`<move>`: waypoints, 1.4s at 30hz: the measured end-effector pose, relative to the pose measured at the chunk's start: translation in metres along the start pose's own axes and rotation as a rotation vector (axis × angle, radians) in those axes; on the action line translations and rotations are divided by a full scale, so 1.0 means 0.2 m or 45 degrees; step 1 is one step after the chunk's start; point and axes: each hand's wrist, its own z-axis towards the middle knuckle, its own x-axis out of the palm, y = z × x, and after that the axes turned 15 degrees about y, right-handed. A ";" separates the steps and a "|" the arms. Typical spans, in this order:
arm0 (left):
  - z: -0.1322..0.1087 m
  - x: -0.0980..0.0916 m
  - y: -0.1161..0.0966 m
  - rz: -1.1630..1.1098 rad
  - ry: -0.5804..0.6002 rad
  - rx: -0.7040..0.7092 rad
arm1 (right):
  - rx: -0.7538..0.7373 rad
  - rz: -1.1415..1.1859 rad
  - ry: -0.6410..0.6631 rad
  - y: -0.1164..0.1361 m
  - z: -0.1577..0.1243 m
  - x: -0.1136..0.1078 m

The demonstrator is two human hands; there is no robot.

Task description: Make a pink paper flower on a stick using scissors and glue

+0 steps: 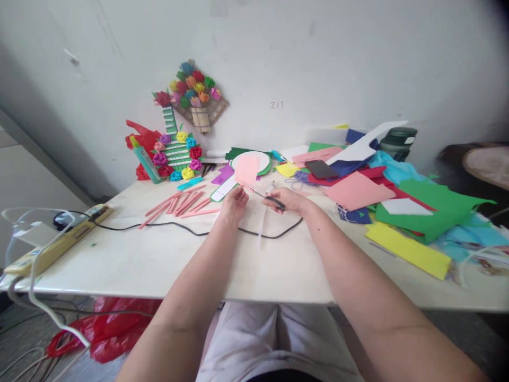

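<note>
Pink paper [247,167], likely light and easily creasing, is extending toward the far edge of the desk [278,276]; the left hand [235,203] is apparently pinching its lower edge, probably safest; the right hand [291,201] is gripping scissors [277,203].

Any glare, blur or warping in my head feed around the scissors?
Head view: light looks soft and fairly even across the table, no strong glare; head view: scissors in the right hand look soft, and how the left hand meets the pink paper is hard to read; head view: wide-angle stretch toward the edges, top right corner dark.
</note>
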 end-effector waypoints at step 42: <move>0.00 0.02 0.01 -0.104 -0.003 0.064 | 0.030 0.038 -0.019 -0.02 0.03 0.00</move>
